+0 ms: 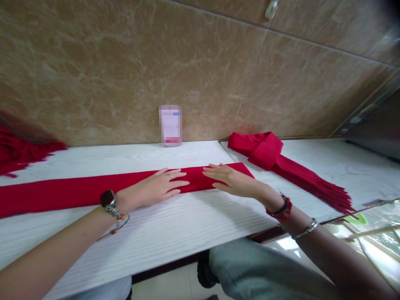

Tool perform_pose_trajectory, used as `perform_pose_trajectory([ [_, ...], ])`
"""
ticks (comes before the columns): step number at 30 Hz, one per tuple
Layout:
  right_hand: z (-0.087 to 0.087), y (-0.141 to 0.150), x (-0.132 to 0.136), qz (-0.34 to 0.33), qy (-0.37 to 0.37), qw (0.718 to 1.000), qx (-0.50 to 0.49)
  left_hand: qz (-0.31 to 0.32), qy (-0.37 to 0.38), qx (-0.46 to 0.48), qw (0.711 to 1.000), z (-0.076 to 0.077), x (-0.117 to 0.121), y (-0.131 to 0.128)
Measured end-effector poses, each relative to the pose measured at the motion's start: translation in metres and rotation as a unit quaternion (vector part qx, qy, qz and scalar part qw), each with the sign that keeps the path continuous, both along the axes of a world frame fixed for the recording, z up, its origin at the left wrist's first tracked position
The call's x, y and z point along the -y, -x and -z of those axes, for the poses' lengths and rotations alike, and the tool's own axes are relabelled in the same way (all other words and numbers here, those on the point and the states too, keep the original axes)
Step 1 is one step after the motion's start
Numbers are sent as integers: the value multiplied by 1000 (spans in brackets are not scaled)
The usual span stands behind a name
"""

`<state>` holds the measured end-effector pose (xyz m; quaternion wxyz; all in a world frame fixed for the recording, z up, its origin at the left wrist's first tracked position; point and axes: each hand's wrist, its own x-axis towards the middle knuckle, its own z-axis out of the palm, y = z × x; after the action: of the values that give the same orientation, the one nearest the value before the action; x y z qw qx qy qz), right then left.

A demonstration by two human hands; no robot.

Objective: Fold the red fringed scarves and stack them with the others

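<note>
Red cloth strip flat under both hands

Red cloth strip [78, 191] lay lengthwise along the white counter [187, 221], extending out of view at the left edge. Left hand [162, 184]: palm down on the strip, fingers extended and slightly spread, nothing clasped. Right hand [228, 179]: palm down near the strip's right end, fingers extended toward the left hand, likewise released. The two hands were apart, with bare cloth between them. A folded red scarf [268, 152] with a fringed end rested on the counter, to the right of and beyond the strip. A red fringed cloth [18, 150] lay at the far left. A phone [170, 126] stood upright against the brown wall [125, 71].
</note>
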<state>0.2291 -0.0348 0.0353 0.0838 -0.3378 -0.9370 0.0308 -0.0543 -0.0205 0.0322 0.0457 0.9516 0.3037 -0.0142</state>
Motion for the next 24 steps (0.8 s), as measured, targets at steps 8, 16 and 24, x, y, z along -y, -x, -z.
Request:
perform_pose_trajectory([
  [8, 24, 17, -1, -34, 51, 997, 42, 65, 12, 4, 998, 14, -6, -1],
  [16, 7, 1, -1, -39, 112, 993, 21, 58, 11, 38, 998, 18, -5, 0],
  [24, 14, -37, -16, 245, -18, 967, -66, 49, 21, 90, 994, 29, -9, 2],
])
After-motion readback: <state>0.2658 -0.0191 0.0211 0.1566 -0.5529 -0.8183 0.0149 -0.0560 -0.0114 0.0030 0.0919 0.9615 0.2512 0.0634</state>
